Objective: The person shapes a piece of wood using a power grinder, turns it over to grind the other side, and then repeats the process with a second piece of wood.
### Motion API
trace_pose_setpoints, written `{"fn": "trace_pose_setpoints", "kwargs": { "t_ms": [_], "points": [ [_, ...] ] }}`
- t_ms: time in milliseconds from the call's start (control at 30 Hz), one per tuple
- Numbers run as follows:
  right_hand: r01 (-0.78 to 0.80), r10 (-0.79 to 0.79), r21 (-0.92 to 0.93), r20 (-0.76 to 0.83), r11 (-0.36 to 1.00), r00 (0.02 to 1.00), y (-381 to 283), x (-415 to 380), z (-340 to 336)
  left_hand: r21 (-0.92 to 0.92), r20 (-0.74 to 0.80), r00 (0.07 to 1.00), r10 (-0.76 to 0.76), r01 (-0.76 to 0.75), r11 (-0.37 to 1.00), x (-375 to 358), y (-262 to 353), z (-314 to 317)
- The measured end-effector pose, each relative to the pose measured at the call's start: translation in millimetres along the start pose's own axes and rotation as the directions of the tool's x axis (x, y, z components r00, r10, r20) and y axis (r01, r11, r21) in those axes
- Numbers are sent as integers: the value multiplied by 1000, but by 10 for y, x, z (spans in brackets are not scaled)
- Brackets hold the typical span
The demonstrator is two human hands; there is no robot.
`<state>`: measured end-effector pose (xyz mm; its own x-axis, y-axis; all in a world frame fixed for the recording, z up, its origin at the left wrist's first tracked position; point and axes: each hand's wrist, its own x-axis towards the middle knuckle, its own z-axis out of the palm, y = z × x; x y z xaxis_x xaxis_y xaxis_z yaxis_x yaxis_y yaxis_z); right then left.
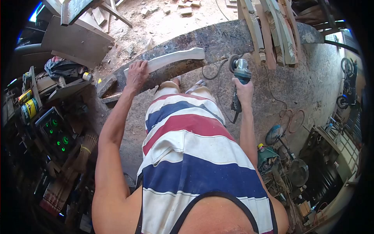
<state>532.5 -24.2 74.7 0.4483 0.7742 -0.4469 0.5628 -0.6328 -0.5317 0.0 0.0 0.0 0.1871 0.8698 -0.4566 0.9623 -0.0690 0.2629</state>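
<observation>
My left hand (137, 74) is closed over the left end of a pale, curved piece of wood (177, 57), which lies along the front edge of a dark, worn workbench (224, 37). An angle grinder (242, 71) with a round disc at its top is gripped in my right hand (244, 91), to the right of the wood and in front of the bench. The disc is apart from the wood. The grinder's cord hangs down from the handle end. Near my left hand, a wooden block (106, 85) sits at the bench's left end.
Several rough-cut wood strips (274, 33) lie across the bench at the right. Offcuts (186, 11) and sawdust cover the ground beyond. A cable (269, 84) trails over the floor at right. Shelves with cans (29, 109) stand at left, and a standing fan (298, 171) is at lower right.
</observation>
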Motion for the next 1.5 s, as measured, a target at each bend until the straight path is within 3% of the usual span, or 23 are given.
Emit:
{"fn": "trace_pose_setpoints", "kwargs": {
  "t_ms": [67, 133, 200, 300, 333, 367, 400, 433, 533, 633, 767, 833, 900, 933, 1000, 1100, 1233, 1267, 1367, 1400, 1500],
  "points": [
    [2, -1, 30, -4, 1000, 1000, 36, -36, -36, 109, -164, 986, 25, -7, 994, 86, -75, 74],
    [-32, 32, 18, -2, 999, 999, 207, -295, -172, 169, -236, 971, 40, 0, 986, -137, 147, 45],
    [-1, -2, -37, -65, 999, 998, 342, -236, -80, 211, -445, 892, 75, 23, 977, -84, 316, -86],
    [-65, 58, -105, -71, 992, 996, 366, -359, -105, -150, -332, 939, -94, 46, 988, -191, 657, -92],
    [-92, 86, -113, -62, 989, 994, 411, -367, -98, -466, -150, 963, -223, 130, 875, -193, 811, -23],
    [-119, 113, -121, -53, 986, 992, 453, -384, -82, -715, -23, 948, -319, 208, 668, -150, 859, 217],
    [-143, 138, -131, -45, 981, 989, 486, -395, -85, -836, 324, 866, -381, 451, 312, -58, 978, 189],
    [-128, 125, -92, -40, 988, 991, 453, -420, -105, -756, 640, 708, -297, 649, -81, 61, 1083, 176],
    [-121, 121, -1, -25, 993, 992, 363, -522, -131, -590, 761, 578, -294, 429, -684, 611, 1285, 213],
    [-154, 155, 27, -14, 988, 988, 372, -544, -180, -618, 684, 699, -209, 402, -676, 912, 1201, 563],
    [-183, 185, 42, -45, 982, 982, 296, -629, -217, -741, 657, 558, -507, 354, -571, 990, 1423, 521],
    [-188, 190, 49, -53, 981, 980, 316, -676, -269, -832, 552, 609, -570, 363, -419, 874, 1493, 498],
    [-149, 154, 93, -45, 984, 987, 424, -700, -283, -922, 374, 474, -797, 279, -267, 890, 1640, 524],
    [-119, 128, 114, -77, 986, 989, 516, -709, -259, -957, 199, 533, -822, 288, -45, 894, 1584, 556],
    [-53, 75, 151, -146, 987, 986, 764, -707, -172, -884, -144, 647, -749, 256, 391, 940, 1464, 585],
    [-168, 171, 110, -14, 980, 985, 1123, -650, -139, -891, -21, 803, -596, 255, 376, 1172, 1572, 369],
    [-204, 199, 123, 49, 971, 979, 1118, -725, -261, -638, -284, 740, -610, 330, 696, 1437, 2134, 356],
    [-210, 200, 167, 76, 963, 977, 1241, -694, -213, -654, -221, 782, -583, 325, 683, 1521, 2227, 345],
    [-227, 207, 219, 111, 949, 972, 1306, -689, -226, -397, -338, 887, -315, 170, 902, 1606, 2443, 379],
    [-232, 210, 223, 118, 947, 971, 1303, -697, -223, -381, -231, 945, -229, 129, 916, 1604, 2442, 339],
    [-319, 274, 287, 185, 903, 944, 1465, -680, -110, -257, -216, 976, -30, -28, 966, 1549, 2481, 313]
  ]
}}
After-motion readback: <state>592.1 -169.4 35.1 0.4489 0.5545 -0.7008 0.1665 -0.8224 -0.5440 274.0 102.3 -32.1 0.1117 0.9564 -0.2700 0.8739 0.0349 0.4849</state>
